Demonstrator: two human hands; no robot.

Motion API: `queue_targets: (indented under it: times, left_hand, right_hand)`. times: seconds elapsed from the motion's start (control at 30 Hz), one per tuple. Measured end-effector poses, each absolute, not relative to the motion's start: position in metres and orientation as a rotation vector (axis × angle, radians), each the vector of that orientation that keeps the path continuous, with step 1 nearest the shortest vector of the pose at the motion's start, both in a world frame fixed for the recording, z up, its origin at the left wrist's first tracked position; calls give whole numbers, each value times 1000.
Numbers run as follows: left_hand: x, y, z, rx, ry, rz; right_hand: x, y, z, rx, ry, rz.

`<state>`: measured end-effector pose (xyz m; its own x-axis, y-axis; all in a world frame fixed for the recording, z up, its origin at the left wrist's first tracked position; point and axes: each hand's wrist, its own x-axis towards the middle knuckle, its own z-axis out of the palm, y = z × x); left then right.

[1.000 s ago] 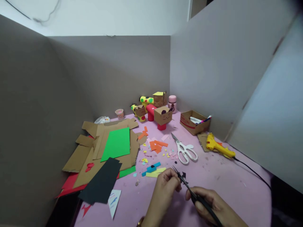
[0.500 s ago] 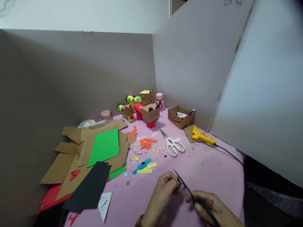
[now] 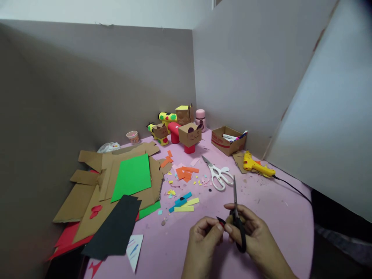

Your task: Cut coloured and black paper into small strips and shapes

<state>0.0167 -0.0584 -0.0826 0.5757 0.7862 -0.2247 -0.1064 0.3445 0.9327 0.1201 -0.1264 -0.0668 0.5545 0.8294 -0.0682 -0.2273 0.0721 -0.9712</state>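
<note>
Lower right of centre, left hand (image 3: pixel 205 237)'s grip is pinching a small black-and-red piece (image 3: pixel 220 221), fingers partly hiding it; right hand (image 3: pixel 253 234)'s grip is closing around black-handled scissors (image 3: pixel 240 231), blade pointing up. Right of centre, cardboard box (image 3: pixel 220 145) is holding markers (image 3: pixel 230 138). Left of centre, cup (image 3: pixel 134 139) is showing pink inside, contents unclear; plastic bag (image 3: pixel 108 147) contents are looking too small to tell. Bottom edge is cutting off both arms (image 3: pixel 274 256).

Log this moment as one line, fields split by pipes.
left hand: pinches small dark piece | right hand: holds black-handled scissors | beyond: white-handled scissors, yellow strips, glue gun
</note>
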Motion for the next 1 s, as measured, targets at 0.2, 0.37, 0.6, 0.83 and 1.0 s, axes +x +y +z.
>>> queue_targets:
  times: [0.2, 0.37, 0.6, 0.83, 1.0]
  left_hand:
    - [7, -54, -83, 1020, 733, 666]
    - [-2, -45, -80, 1002, 780, 660]
    - [-10, -32, -78, 1143, 905, 558]
    - [-10, -29, -80, 1017, 909, 538]
    - [-7, -32, -87, 981, 918, 602]
  right_hand:
    - [123, -112, -71, -1196, -592, 1089]
    - [124, -99, -67, -1197, -715, 1177]
    - [126, -88, -68, -1282, -877, 1170]
    - [138, -81, -79, -1252, -818, 1177]
    - [134, -80, -85, -1206, -790, 1238]
